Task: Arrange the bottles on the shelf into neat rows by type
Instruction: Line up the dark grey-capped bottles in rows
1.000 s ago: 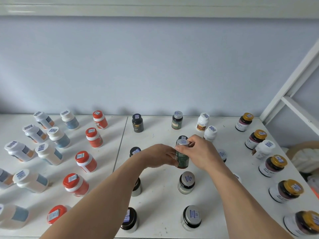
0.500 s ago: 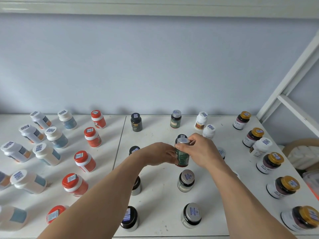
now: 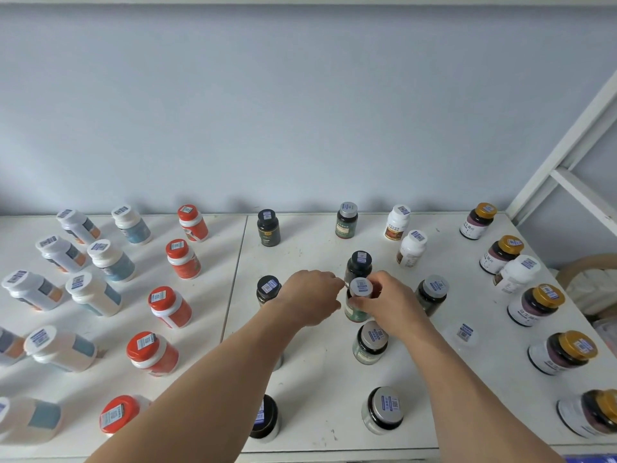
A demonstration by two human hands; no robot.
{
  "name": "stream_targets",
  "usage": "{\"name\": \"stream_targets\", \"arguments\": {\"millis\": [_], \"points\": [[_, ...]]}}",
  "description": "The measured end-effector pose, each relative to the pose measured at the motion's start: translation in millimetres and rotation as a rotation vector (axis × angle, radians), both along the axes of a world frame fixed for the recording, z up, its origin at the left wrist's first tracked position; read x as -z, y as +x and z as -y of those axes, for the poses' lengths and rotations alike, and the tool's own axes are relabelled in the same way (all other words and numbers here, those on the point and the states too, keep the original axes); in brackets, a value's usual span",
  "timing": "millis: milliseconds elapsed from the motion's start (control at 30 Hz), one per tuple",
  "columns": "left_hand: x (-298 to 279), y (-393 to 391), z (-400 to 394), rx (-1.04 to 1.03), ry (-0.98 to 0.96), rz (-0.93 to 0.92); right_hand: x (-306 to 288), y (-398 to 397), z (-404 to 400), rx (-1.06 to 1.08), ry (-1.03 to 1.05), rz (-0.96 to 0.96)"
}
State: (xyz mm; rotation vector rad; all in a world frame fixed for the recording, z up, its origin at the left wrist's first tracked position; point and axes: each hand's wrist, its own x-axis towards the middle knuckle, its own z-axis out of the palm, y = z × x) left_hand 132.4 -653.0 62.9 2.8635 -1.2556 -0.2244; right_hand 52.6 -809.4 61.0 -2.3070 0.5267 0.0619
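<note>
- The grip of the right hand (image 3: 387, 304) is closed round a green silver-capped bottle (image 3: 358, 300), thumb and fingers wrapped about its body. The left hand (image 3: 312, 297) sits just beside it on the other side with fingers curled toward the bottle; whether they touch it or hold anything I cannot tell.
- The held bottle stands upright in the middle of the white shelf (image 3: 317, 379), seemingly on or only just off the surface, at the head of a line of like silver-capped bottles.
- Done so far, by my reading: left of the grip, the red-capped bottles (image 3: 183, 259) run in a tidy line, with the white bottles with blue labels (image 3: 110, 260) and the white bottles with orange labels (image 3: 61, 253) in lines beyond. Far right of the grip, the gold-capped bottles (image 3: 537, 304) form a line along the shelf edge.
- Left to do, I judge: the middle is mixed. A black-capped bottle (image 3: 359, 265) stands directly behind the grip in the silver-capped line and likely belongs with the black-capped line on the left, headed by another black bottle (image 3: 268, 227).
- A white bottle (image 3: 516, 274) sits among the gold-capped ones, apart from the two white bottles (image 3: 411, 247) behind and right of the grip.
- In the way: a dark silver-capped bottle (image 3: 431, 294) close to the right of the grip and another silver-capped bottle (image 3: 370, 342) just in front, so there is little room to swing sideways.
</note>
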Motion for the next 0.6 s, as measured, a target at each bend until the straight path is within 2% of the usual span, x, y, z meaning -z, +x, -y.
{"name": "stream_targets", "arguments": {"millis": [300,467,600], "points": [[0.3,17.1,-0.1,-0.050,-0.049,-0.027,-7.6,6.6,5.5,-0.001,0.023,-0.091],[-5.9,28.8,3.1,-0.113,-0.059,-0.067,-16.0,26.9,20.7,0.032,0.003,0.007],[-11.6,37.9,8.8,-0.149,-0.047,-0.116,-16.5,51.6,35.7,-0.123,-0.002,-0.053]]}}
